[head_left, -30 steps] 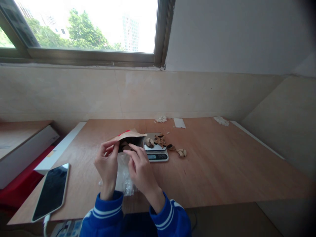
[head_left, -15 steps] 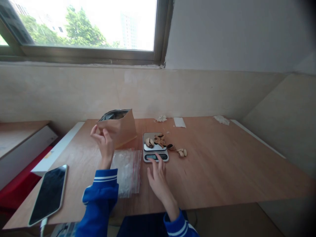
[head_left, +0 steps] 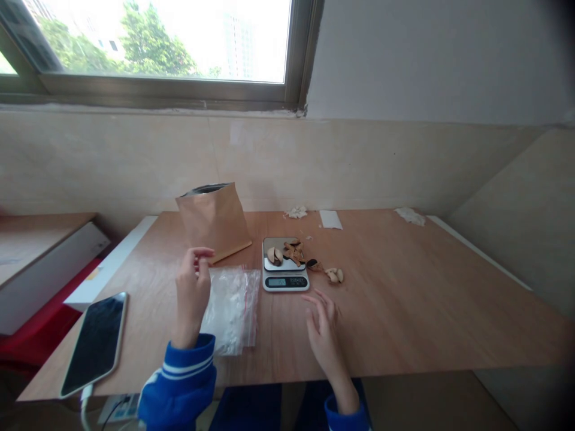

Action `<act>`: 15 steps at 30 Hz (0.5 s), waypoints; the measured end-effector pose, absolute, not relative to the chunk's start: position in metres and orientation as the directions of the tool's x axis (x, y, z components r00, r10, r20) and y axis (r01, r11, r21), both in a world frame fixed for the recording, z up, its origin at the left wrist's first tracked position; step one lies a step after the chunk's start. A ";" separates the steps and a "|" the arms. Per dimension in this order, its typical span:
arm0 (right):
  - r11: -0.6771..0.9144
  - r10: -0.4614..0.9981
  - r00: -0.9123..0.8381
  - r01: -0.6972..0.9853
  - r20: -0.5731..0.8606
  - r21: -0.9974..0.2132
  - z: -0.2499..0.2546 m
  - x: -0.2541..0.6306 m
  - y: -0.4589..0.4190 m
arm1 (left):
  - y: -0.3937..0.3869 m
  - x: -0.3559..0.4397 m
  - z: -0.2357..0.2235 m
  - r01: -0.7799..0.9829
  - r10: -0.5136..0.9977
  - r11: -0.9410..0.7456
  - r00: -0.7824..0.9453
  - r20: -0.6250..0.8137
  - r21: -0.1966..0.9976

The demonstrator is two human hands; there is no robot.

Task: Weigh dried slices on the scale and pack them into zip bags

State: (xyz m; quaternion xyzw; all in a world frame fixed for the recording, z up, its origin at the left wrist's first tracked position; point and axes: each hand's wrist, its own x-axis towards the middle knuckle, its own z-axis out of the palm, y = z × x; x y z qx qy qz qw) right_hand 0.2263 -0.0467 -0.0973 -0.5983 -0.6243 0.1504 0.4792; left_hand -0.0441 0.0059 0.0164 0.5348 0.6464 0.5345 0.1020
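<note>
My left hand [head_left: 194, 287] hovers in front of the brown paper pouch [head_left: 214, 221], fingers loosely curled and apart, holding nothing. The pouch stands upright with its silver-lined mouth open. Beside that hand lies a stack of clear zip bags [head_left: 231, 311]. My right hand [head_left: 323, 320], empty with fingers spread, is just in front and to the right of the small kitchen scale [head_left: 286, 282]. On the scale's plate sit a pale, split nut-like piece [head_left: 275, 256] and brown dried pieces [head_left: 294, 251]. A dark-and-brown piece [head_left: 313, 264] and some pale pieces [head_left: 335, 275] lie to its right.
A tablet or large phone [head_left: 95, 344] with a white cable [head_left: 85, 401] lies at the table's left edge. Crumpled tissue [head_left: 296, 212], a white card [head_left: 331, 219] and another tissue scrap [head_left: 409, 216] lie along the back by the wall.
My left hand has come away from the pouch's rim, down toward me. My right hand has moved right, off the scale's display. The view has shifted slightly.
</note>
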 end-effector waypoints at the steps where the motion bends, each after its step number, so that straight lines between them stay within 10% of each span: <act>1: 0.236 0.893 0.179 0.595 0.413 -0.768 -0.098 0.228 -0.046 | -0.002 -0.041 0.014 0.593 0.889 -0.119 -0.293 0.351 0.796; 8: 0.234 0.916 0.158 0.533 0.368 -0.813 -0.101 0.235 -0.044 | -0.036 -0.018 -0.039 0.771 0.982 0.166 -0.070 -0.176 0.615; 15: 0.227 0.963 0.044 0.392 0.264 -0.891 -0.080 0.221 -0.051 | -0.031 -0.018 -0.064 0.787 0.979 0.181 -0.084 -0.188 0.590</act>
